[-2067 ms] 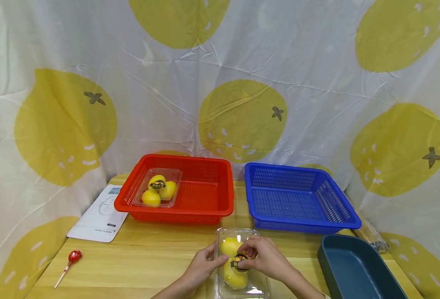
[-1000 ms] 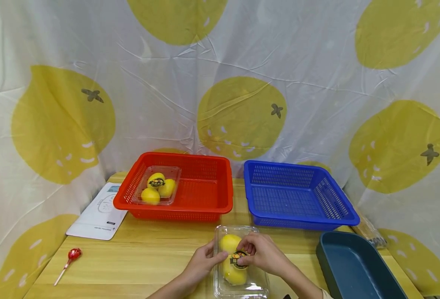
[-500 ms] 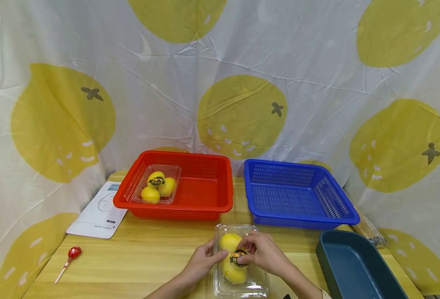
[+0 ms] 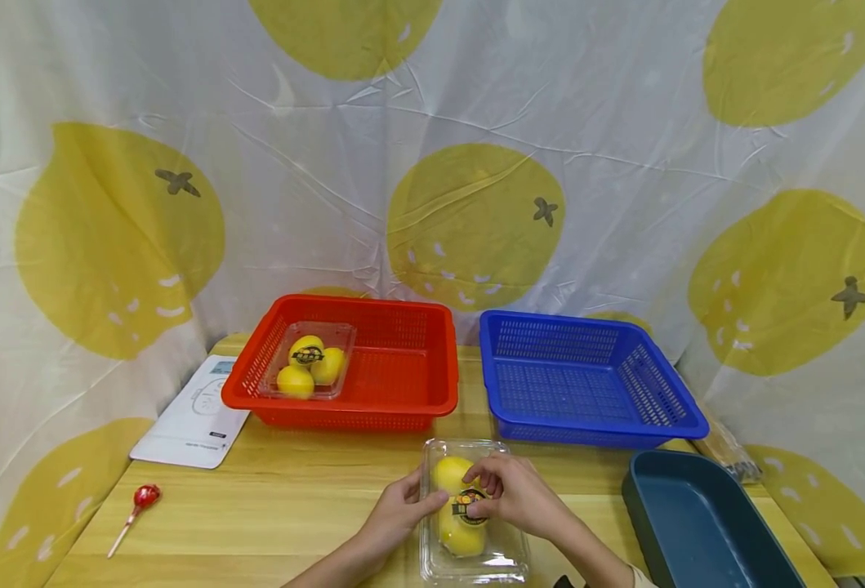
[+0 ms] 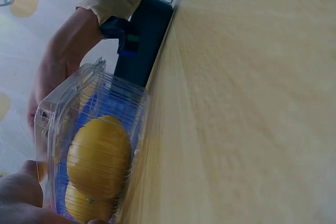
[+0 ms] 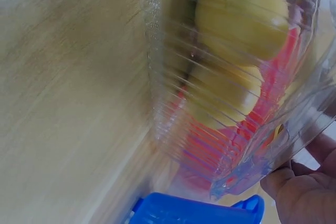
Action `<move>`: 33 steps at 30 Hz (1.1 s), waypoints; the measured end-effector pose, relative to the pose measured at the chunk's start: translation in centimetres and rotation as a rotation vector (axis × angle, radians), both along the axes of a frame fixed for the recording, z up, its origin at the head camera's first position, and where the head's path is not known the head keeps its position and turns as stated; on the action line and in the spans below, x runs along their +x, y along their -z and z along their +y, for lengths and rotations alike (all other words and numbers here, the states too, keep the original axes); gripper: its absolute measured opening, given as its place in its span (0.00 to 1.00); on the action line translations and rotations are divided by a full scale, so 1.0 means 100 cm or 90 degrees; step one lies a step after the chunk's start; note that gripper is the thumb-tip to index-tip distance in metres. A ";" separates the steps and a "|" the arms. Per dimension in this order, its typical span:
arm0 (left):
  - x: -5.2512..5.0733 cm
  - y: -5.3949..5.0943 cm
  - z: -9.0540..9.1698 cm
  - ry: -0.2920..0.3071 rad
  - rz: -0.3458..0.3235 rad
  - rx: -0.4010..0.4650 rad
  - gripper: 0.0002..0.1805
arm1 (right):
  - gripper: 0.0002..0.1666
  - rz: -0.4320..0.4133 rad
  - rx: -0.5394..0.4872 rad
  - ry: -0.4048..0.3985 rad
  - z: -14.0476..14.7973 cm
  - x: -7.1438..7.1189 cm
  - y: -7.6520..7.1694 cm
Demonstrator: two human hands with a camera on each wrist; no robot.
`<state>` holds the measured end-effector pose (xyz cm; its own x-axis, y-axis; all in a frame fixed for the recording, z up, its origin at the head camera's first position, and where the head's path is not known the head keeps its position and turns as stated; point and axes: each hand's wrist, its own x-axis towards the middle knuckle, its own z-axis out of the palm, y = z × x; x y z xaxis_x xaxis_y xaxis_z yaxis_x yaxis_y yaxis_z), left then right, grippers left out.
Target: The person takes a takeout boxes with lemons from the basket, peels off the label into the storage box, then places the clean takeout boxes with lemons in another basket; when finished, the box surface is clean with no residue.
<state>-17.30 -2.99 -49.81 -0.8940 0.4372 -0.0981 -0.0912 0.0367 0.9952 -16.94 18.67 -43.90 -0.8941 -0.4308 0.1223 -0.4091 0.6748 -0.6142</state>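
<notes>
A clear plastic clamshell box (image 4: 501,547) with yellow lemons (image 4: 461,535) inside lies on the table, its lid down. My left hand (image 4: 395,514) grips its left side, thumb on top of the lid. Over the lid my right hand (image 4: 516,494) has curled fingers, with thumb and index finger at a round black label (image 4: 469,506). The right wrist view shows the lemons (image 6: 241,17) through the ribbed wall, and the right fingers (image 6: 304,192) at the lid's edge. In the left wrist view the box (image 5: 97,85) hides part of the right hand.
Behind stands a red basket (image 4: 410,404) holding another labelled lemon box (image 4: 344,335). A blue basket (image 4: 594,429) stands to its right, a dark teal tray (image 4: 638,506) at front right. A white scale-like panel (image 4: 189,425) and a red lollipop (image 4: 145,496) lie left.
The index finger of my right hand has lifted slightly and moved a little left over the label. My left hand keeps its hold. The whole view has shifted slightly.
</notes>
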 end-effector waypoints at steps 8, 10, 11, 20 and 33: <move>0.000 0.001 0.001 0.002 -0.003 0.003 0.40 | 0.13 -0.010 0.005 -0.001 0.000 -0.001 -0.001; 0.001 0.000 0.001 0.003 -0.003 0.004 0.40 | 0.13 -0.018 0.006 0.000 0.000 -0.001 -0.001; 0.001 0.000 0.001 0.004 -0.002 0.004 0.39 | 0.13 -0.022 0.006 0.001 0.000 -0.001 -0.001; 0.001 0.000 0.001 0.001 0.002 0.005 0.41 | 0.15 -0.028 -0.009 0.005 0.001 -0.001 -0.004; -0.001 0.001 0.002 0.004 -0.013 0.013 0.40 | 0.09 -0.007 0.021 0.015 -0.007 -0.003 -0.010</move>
<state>-17.39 -2.82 -49.90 -0.8894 0.4443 -0.1071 -0.1110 0.0173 0.9937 -17.20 18.02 -42.87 -0.9053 -0.4133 0.0984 -0.3863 0.7042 -0.5957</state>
